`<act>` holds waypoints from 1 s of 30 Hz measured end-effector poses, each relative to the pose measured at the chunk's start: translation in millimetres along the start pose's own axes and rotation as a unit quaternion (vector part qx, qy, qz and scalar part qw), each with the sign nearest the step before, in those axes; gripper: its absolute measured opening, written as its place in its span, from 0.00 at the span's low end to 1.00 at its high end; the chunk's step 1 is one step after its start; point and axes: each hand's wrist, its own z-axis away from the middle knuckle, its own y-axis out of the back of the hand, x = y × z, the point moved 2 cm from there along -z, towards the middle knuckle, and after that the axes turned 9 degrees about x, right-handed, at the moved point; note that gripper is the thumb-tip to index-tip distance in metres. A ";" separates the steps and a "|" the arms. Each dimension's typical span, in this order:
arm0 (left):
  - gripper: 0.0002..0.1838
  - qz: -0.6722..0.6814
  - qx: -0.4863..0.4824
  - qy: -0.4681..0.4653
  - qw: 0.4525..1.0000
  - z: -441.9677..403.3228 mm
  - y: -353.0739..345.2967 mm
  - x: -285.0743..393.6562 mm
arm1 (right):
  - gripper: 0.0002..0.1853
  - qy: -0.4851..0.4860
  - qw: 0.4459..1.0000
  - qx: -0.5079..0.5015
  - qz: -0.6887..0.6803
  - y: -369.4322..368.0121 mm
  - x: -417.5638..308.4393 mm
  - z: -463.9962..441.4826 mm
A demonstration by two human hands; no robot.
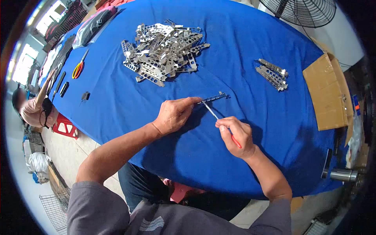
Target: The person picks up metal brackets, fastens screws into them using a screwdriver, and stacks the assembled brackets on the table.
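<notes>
My left hand (175,114) is closed on one end of a narrow metal strip with holes (213,98), held above the blue cloth. In my right hand (237,137) is a thin tool with a red handle (236,141). Its pale shaft points up and left, and the tip meets or nearly meets the strip near my left fingertips. A large heap of perforated metal strips (164,51) lies beyond my hands. To the right of it rests a small group of similar strips (273,74).
Scissors (79,68), a dark knife-like item (59,84) and small black pieces lie on the blue cloth (117,102) at left. A cardboard box (327,94) stands right, a fan (301,9) behind. Another person (35,111) is at the far left edge.
</notes>
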 end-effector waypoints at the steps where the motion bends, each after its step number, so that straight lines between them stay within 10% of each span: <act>1: 0.15 -0.003 0.001 0.000 1.000 0.1 -0.1 -0.2 | 0.04 0.008 1.000 0.003 0.000 0.0 -0.9 -1.5; 30: 0.17 -0.003 0.003 -0.021 1.000 -0.6 0.5 0.8 | 0.05 0.023 0.999 -0.025 0.016 1.4 -2.8 -0.9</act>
